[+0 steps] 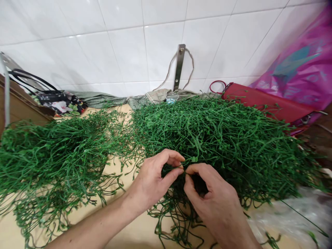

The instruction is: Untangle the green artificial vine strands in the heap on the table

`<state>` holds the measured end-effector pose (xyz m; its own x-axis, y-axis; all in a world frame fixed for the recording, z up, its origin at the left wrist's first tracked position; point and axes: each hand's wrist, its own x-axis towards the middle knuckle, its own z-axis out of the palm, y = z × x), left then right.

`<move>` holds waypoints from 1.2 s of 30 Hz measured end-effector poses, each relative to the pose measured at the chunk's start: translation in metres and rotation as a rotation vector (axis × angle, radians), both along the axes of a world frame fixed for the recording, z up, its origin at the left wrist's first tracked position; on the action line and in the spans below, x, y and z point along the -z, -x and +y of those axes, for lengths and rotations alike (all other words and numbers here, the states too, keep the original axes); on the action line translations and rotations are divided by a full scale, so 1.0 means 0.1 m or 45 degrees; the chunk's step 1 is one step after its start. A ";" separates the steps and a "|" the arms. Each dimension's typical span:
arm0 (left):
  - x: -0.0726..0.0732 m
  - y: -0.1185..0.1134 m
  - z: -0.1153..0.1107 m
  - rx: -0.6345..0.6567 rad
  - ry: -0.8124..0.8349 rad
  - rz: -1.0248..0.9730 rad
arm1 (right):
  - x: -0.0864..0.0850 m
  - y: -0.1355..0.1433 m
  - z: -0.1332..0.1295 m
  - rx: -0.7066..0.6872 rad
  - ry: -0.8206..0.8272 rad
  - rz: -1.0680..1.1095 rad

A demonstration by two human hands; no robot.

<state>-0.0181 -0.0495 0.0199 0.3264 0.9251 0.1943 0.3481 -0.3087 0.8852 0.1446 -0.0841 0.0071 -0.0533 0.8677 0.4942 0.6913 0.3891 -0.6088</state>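
Green and thin, a stem (184, 171) is pinched in the fingers of the left hand (153, 178) and right hand (216, 193), tips nearly meeting, at the near side of the right heap (220, 138). The left heap (59, 152) lies on the counter (116, 237). Beyond: a red bag (264, 102), a purple bag (303, 69), white tiles (124, 52).

You face glossy white wall tiles (124, 52) across the upper frame, a pale tabletop (135, 235) at lower centre.
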 end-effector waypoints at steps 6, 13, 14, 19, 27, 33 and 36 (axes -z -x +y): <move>-0.03 -0.08 -0.06 0.049 0.133 -0.070 | 0.00 -0.02 -0.01 0.039 -0.197 -0.268; -0.17 0.07 0.07 -0.188 0.281 -0.440 | -0.23 -0.33 0.03 0.330 -0.178 -0.184; -0.16 0.07 0.09 -0.196 0.325 -0.521 | -0.25 -0.32 0.03 0.331 -0.176 -0.148; -0.03 0.00 0.10 -0.166 0.616 -0.840 | -0.15 -0.11 0.01 0.078 -0.191 0.007; -0.03 -0.04 0.03 -0.042 0.877 -0.957 | -0.07 0.03 -0.02 -0.021 0.227 0.318; -0.02 -0.04 0.06 -0.193 0.779 -1.013 | -0.10 0.03 -0.02 -0.002 0.185 0.398; 0.00 -0.03 0.08 -0.249 0.715 -1.024 | -0.08 0.02 -0.03 -0.025 0.157 0.411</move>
